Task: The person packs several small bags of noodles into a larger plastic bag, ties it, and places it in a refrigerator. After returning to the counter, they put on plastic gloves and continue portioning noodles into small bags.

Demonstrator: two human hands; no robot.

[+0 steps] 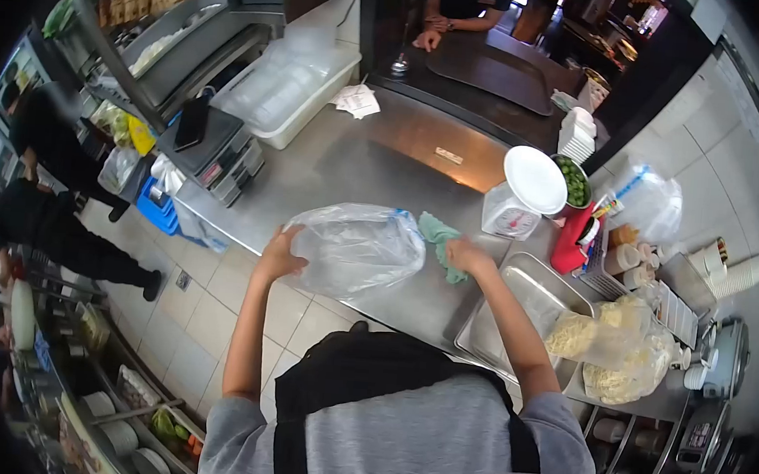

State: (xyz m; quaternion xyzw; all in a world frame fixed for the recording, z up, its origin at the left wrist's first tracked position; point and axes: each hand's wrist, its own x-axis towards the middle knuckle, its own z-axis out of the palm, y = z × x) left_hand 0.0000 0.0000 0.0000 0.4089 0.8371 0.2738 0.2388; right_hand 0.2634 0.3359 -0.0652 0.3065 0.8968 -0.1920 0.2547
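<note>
My left hand [282,257] is closed on the near left end of a large clear plastic bag [352,251]. The bag is puffed out and reaches over the front edge of the steel counter [402,172]. A blue mark shows near its far right end. My right hand [470,257] grips a crumpled green cloth [441,242] on the counter, just right of the bag. Its fingertips are partly hidden by the cloth.
Right of my hands are a dial scale [513,207], steel trays [531,289] and bagged noodles [625,345]. A white tub [309,107] with clear containers stands back left, near a paper slip [355,101]. One person leans at the pass window; others stand left.
</note>
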